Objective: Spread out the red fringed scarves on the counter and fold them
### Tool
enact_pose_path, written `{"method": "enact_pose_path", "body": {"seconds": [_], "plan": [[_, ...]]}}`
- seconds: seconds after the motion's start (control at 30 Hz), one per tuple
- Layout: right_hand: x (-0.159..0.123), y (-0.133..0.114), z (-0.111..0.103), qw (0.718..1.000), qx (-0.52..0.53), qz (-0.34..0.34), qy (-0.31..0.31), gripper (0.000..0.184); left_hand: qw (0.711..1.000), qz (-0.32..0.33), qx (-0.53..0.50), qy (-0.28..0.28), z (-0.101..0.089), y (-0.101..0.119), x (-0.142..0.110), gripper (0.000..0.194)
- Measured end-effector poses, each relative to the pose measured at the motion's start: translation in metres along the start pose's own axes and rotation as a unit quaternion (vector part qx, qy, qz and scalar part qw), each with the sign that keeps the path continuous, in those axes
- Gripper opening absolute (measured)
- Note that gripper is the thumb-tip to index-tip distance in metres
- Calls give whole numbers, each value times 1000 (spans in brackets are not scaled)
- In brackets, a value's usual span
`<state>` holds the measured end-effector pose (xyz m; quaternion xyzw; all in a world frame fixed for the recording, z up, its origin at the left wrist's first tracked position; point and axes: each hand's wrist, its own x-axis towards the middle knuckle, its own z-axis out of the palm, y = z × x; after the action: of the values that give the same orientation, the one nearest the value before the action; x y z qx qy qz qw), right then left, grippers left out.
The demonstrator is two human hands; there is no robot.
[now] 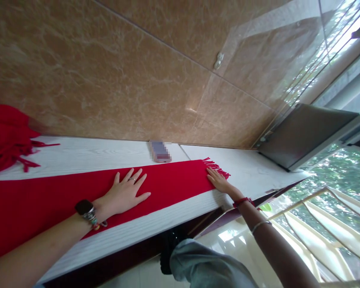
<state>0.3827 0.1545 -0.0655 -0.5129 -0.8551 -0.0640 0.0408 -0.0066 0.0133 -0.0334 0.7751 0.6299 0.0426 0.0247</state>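
Observation:
A long red scarf (174, 182) lies flat along the white countertop, its fringe at the right end. My left hand (123, 194) rests palm down on the middle of the scarf, fingers spread, with a ring on one finger and a watch at the wrist. Near the fringed end, my right hand (218, 181) presses flat on the scarf with its fingers stretched out. Neither hand grips the cloth. The scarf's left end runs out of view.
A bunched red fringed cloth (6, 138) sits at the far left against the brown marbled wall (108, 72). Behind the scarf lies a phone (160, 152), blurred. A grey box-like appliance (309, 134) stands at the counter's (102, 154) right end. Cream railings (312, 224) are at lower right.

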Motion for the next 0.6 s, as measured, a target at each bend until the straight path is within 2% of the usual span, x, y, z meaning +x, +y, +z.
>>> {"method": "enact_pose_path", "body": {"seconds": [0.07, 0.17, 0.33, 0.43, 0.5, 0.6], "plan": [[5, -8, -3, 1000, 2, 24, 17, 46, 1000, 2, 0, 1, 1, -1, 0, 69], [22, -50, -13, 998, 33, 15, 41, 52, 1000, 5, -5, -3, -1, 0, -1, 70], [54, -166, -41, 974, 134, -179, 44, 55, 1000, 5, -5, -29, -10, 8, -5, 72], [64, -220, -53, 962, 144, -228, 40, 54, 998, 10, -13, -56, -20, 5, -11, 76], [65, -239, -52, 962, 150, -226, 32, 55, 995, 1, -21, -95, -29, -3, -21, 78], [60, -248, -42, 965, 150, -216, 12, 54, 988, -43, -21, -146, -41, -27, -42, 77]]}}
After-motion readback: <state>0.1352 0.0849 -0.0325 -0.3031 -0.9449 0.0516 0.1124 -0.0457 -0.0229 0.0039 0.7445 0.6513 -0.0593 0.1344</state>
